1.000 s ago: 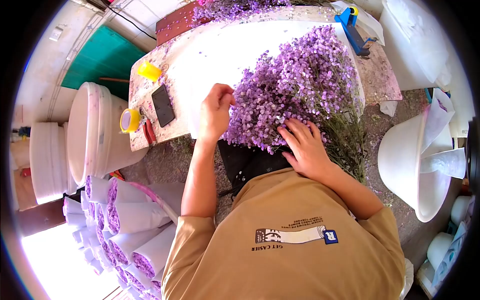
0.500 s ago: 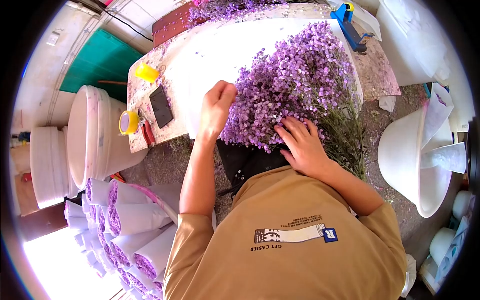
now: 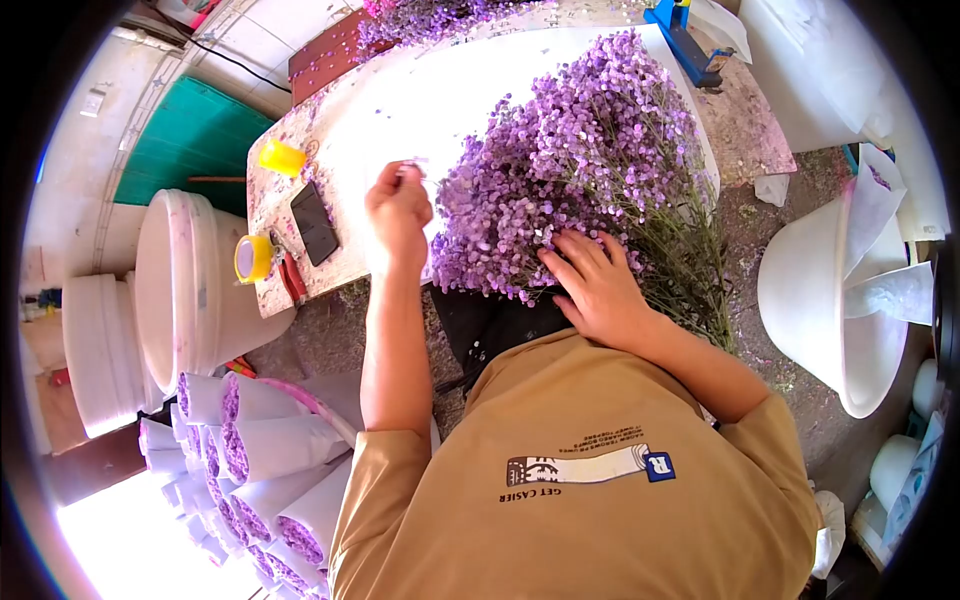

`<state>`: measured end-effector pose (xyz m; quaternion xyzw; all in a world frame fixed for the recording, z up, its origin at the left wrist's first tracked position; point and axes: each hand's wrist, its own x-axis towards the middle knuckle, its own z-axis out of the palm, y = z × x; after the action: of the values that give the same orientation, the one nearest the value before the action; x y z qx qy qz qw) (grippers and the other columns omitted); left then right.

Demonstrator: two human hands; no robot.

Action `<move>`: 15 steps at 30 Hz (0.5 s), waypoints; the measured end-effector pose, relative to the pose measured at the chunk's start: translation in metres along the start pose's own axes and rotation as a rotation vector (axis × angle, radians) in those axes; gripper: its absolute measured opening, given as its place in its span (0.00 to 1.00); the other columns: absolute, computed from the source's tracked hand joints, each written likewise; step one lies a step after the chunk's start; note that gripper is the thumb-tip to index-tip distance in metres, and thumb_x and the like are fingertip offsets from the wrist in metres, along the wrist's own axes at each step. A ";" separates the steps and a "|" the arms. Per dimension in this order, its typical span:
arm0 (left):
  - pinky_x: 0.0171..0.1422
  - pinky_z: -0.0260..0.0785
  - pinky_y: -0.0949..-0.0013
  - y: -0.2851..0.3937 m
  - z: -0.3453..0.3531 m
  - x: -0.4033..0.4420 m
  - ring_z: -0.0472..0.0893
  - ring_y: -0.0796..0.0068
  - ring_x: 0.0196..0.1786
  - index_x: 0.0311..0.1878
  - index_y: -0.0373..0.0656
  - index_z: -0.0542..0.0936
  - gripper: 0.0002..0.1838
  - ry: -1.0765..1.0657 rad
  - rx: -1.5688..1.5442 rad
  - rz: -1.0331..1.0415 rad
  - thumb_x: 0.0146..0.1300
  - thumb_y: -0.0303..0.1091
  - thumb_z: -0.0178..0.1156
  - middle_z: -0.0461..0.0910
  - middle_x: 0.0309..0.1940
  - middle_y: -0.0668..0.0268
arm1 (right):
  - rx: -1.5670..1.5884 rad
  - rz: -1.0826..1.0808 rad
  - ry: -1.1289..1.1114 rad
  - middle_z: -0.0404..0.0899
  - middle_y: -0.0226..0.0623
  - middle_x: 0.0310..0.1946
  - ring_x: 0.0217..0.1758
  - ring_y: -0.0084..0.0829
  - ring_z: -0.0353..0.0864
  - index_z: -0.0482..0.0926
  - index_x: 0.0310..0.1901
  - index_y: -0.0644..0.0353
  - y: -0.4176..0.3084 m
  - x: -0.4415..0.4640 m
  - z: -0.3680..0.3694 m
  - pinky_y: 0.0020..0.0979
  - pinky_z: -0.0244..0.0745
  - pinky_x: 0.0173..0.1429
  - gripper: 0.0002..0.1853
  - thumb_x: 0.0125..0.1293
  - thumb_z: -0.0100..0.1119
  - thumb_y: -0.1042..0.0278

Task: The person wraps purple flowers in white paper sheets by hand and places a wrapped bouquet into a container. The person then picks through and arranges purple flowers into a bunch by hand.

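A large bunch of small purple dried flowers (image 3: 560, 170) lies across white paper (image 3: 400, 110) on the table, its thin green stems (image 3: 690, 270) pointing towards the lower right. My right hand (image 3: 598, 285) rests on the bunch's near edge, fingers spread over blossoms and stems. Just left of the flowers, my left hand (image 3: 398, 215) is held over the paper with its fingers closed in a pinch. A tiny pale pinkish bit shows at the fingertips, too small to name.
On the table's left are a yellow cup-like object (image 3: 282, 158), a phone (image 3: 315, 222), a tape roll (image 3: 253, 258) and red-handled pliers (image 3: 292, 277). A blue tape dispenser (image 3: 690, 45) stands at the back right. Paper-wrapped bunches (image 3: 285, 445) are stacked lower left; a white tub (image 3: 815, 300) stands right.
My left hand has moved left, away from the blossoms, and a small pale bit now shows at its fingertips. My right hand stays on the bunch. The view has shifted slightly.
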<state>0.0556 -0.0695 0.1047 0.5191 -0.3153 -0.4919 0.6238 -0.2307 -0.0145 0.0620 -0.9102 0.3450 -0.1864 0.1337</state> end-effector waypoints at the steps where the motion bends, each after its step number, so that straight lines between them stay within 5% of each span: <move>1: 0.27 0.52 0.78 0.000 -0.011 0.003 0.64 0.83 0.27 0.45 0.42 0.77 0.04 -0.009 -0.166 0.019 0.72 0.23 0.53 0.73 0.31 0.70 | 0.004 0.001 -0.001 0.71 0.47 0.67 0.74 0.46 0.66 0.71 0.68 0.58 0.000 0.000 0.000 0.56 0.56 0.75 0.35 0.58 0.71 0.64; 3: 0.29 0.57 0.75 0.018 -0.009 -0.009 0.67 0.78 0.32 0.43 0.43 0.75 0.01 0.003 -0.365 -0.018 0.73 0.26 0.54 0.76 0.38 0.64 | 0.006 0.004 -0.005 0.71 0.47 0.67 0.74 0.46 0.66 0.71 0.68 0.58 0.000 0.000 0.000 0.57 0.56 0.75 0.36 0.58 0.71 0.64; 4: 0.34 0.61 0.72 0.016 -0.018 -0.010 0.70 0.74 0.38 0.44 0.43 0.76 0.02 -0.154 -0.444 0.007 0.74 0.29 0.55 0.77 0.42 0.61 | 0.008 0.006 -0.004 0.71 0.47 0.67 0.74 0.46 0.66 0.71 0.68 0.58 0.001 0.000 0.001 0.57 0.56 0.75 0.36 0.58 0.71 0.64; 9: 0.46 0.66 0.66 0.021 -0.036 -0.017 0.75 0.68 0.45 0.46 0.43 0.76 0.04 -0.200 -0.340 0.154 0.74 0.32 0.56 0.77 0.38 0.63 | 0.005 0.001 -0.008 0.71 0.47 0.68 0.74 0.46 0.66 0.70 0.69 0.57 0.001 0.000 0.001 0.57 0.55 0.75 0.36 0.58 0.71 0.64; 12: 0.46 0.67 0.64 0.020 -0.039 -0.020 0.75 0.67 0.44 0.46 0.42 0.75 0.03 -0.206 -0.371 0.200 0.74 0.30 0.55 0.74 0.34 0.64 | 0.001 -0.001 -0.010 0.71 0.47 0.68 0.74 0.46 0.66 0.71 0.69 0.57 0.001 0.000 0.000 0.57 0.55 0.75 0.36 0.58 0.71 0.64; 14: 0.42 0.68 0.65 0.023 -0.034 -0.025 0.75 0.68 0.39 0.46 0.41 0.75 0.03 -0.010 -0.257 0.073 0.73 0.28 0.54 0.72 0.31 0.65 | -0.001 -0.004 -0.011 0.71 0.47 0.68 0.74 0.46 0.66 0.71 0.69 0.57 0.001 0.000 0.000 0.57 0.55 0.75 0.36 0.58 0.71 0.63; 15: 0.33 0.66 0.69 0.026 -0.029 -0.028 0.74 0.72 0.30 0.47 0.38 0.75 0.05 0.056 -0.193 -0.011 0.71 0.24 0.53 0.72 0.28 0.65 | -0.002 -0.006 -0.012 0.71 0.47 0.67 0.74 0.46 0.66 0.71 0.69 0.58 0.001 0.000 0.001 0.57 0.56 0.75 0.35 0.59 0.71 0.63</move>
<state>0.0802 -0.0344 0.1249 0.4720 -0.2460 -0.5086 0.6767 -0.2314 -0.0151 0.0606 -0.9124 0.3416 -0.1809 0.1343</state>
